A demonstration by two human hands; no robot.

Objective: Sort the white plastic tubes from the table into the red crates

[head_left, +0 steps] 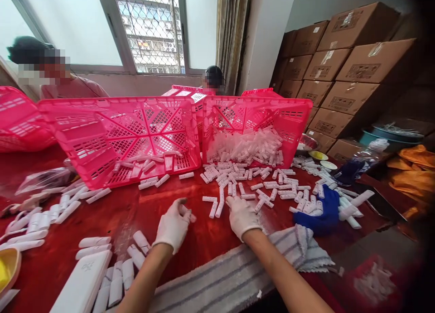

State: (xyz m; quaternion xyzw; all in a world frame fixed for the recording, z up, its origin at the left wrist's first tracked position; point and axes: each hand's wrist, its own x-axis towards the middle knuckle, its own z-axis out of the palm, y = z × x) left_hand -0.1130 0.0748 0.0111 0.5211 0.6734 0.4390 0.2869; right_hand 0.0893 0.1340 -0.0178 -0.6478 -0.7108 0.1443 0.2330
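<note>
My left hand (173, 224), in a white glove with bare fingertips, hovers over the red tabletop with its fingers curled together; whatever may be between them is hidden. To its right, my right hand (242, 217), gloved the same way, reaches to the near edge of a loose pile of small white rolls (258, 186). Its fingers are bent at the rolls, and their tips are partly hidden. A few rolls (214, 208) lie between the two hands. Beside my left forearm are larger white rolls (116, 283), some in rows, and a white flat box (83, 281).
Two pink crates (146, 134) (295, 127) lie tipped towards me, the right one spilling rolls. A striped towel (217, 276) lies along the front edge, a blue cloth (321, 218) at right. Cardboard boxes (356, 68) are stacked behind. Two people sit across the table.
</note>
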